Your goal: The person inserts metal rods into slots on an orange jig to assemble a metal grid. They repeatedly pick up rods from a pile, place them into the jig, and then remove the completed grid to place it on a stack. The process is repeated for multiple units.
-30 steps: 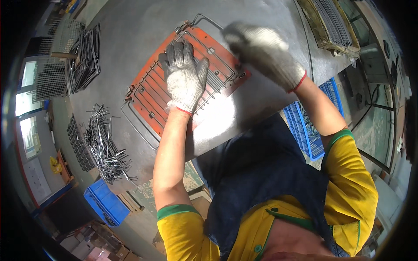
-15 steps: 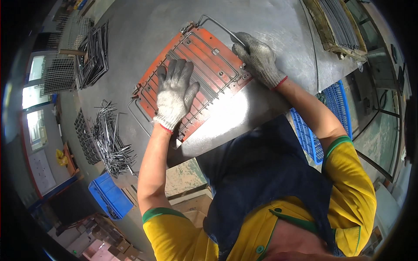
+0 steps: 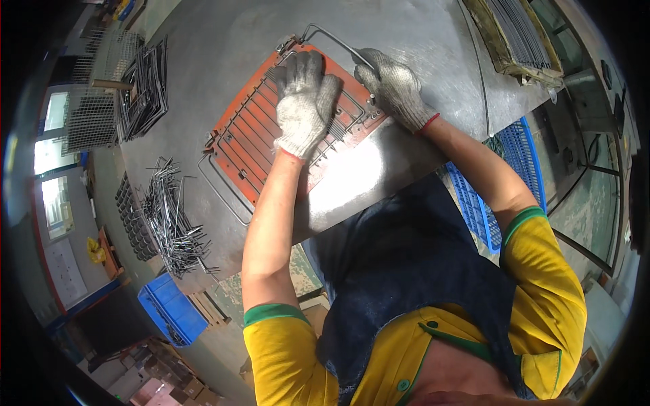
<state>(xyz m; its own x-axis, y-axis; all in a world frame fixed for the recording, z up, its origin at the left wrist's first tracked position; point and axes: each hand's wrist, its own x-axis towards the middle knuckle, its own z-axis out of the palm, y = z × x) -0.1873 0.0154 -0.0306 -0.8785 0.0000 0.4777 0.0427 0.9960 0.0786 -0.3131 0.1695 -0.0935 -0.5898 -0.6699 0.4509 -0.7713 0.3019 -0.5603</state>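
An orange jig plate lies at an angle on the metal table, with a row of thin metal wires laid across it inside a wire frame. My left hand, in a grey-white knit glove, lies flat over the wires toward the jig's right part, fingers stretched out and thumb apart. It hides the wires beneath it. At the jig's far right, my gloved right hand curls round the end of a bent metal rod that reaches over from the jig's far corner. Another bent rod sticks out at the near left.
Loose cut wires are heaped at the table's left edge. Wire frames and mesh panels stand behind them. A box of straight rods sits at the far right. Blue crates are below the table on both sides.
My left hand has slid right and away from me across the wires, uncovering the jig's left part. The right hand stays at the rod's end, shifted slightly left.
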